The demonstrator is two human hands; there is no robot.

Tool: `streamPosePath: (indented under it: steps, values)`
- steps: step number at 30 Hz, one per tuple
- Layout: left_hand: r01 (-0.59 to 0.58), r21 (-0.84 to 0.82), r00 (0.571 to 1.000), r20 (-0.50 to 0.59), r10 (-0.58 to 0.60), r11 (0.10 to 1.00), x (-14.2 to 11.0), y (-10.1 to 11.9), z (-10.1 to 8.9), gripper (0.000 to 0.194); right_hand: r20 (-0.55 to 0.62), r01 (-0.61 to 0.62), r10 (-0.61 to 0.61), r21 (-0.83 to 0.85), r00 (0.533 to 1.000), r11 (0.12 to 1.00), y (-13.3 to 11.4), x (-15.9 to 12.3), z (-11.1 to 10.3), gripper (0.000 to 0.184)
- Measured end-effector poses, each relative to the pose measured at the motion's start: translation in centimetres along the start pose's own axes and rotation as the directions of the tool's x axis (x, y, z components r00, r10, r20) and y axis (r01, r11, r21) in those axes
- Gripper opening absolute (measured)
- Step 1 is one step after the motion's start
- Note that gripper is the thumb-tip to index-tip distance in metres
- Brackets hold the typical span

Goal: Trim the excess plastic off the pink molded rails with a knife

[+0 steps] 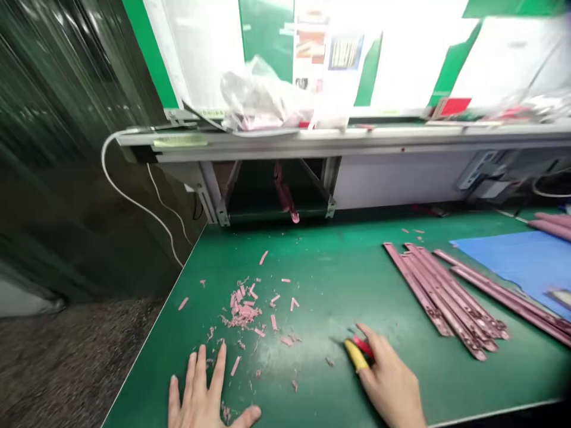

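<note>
Gripped in my right hand (390, 377) is a yellow-and-red tool (355, 356); its tip is blurred. I see the left hand (200, 395) spread wide, beside pink scraps (243, 314). Container check: clear bag (263, 95) on the shelf (370, 142), contents indistinct; chute (252, 196) below, pink pieces (284, 193) inside. Green bench (330, 267) bears strips (441, 291) near a blue sheet (508, 255). Dark sheeting (57, 101) stands left.
</note>
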State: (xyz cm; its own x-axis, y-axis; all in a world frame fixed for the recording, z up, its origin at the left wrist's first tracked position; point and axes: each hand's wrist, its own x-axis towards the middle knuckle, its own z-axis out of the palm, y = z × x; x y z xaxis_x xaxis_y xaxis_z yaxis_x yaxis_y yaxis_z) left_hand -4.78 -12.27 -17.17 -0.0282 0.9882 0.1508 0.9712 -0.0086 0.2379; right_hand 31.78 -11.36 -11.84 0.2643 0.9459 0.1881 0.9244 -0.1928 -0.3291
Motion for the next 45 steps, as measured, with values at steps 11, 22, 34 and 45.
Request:
streamPosePath:
  steps: [11, 22, 34, 45]
  values:
    - [-0.005, 0.008, 0.994, -0.105, 0.006, 1.000, 12.1, 0.0, -3.4, 0.092, -0.316, 0.183, -0.187, -0.041, 0.930, 0.982, -0.8, 0.8, 1.9, 0.043]
    - [-0.290, -0.177, 0.954, 0.021, 0.299, 0.940, 25.7, 3.3, -2.1, 0.062, 0.282, 0.320, -0.346, 0.136, 0.895, 0.938, -9.6, -2.2, 3.9, 0.102]
    - [-0.586, -0.402, 0.740, 0.087, 0.666, 0.704, 15.7, 3.3, -6.1, 0.049, 0.204, 0.426, -0.437, 0.099, 0.876, 0.899, -14.0, 2.7, 5.3, 0.116]
    - [-0.065, -0.438, 0.990, -0.142, 0.002, 0.897, 1.9, -13.8, -3.9, 0.049, 0.230, 0.540, -0.526, 0.005, 0.819, 0.842, -18.7, 7.7, 6.3, 0.106]
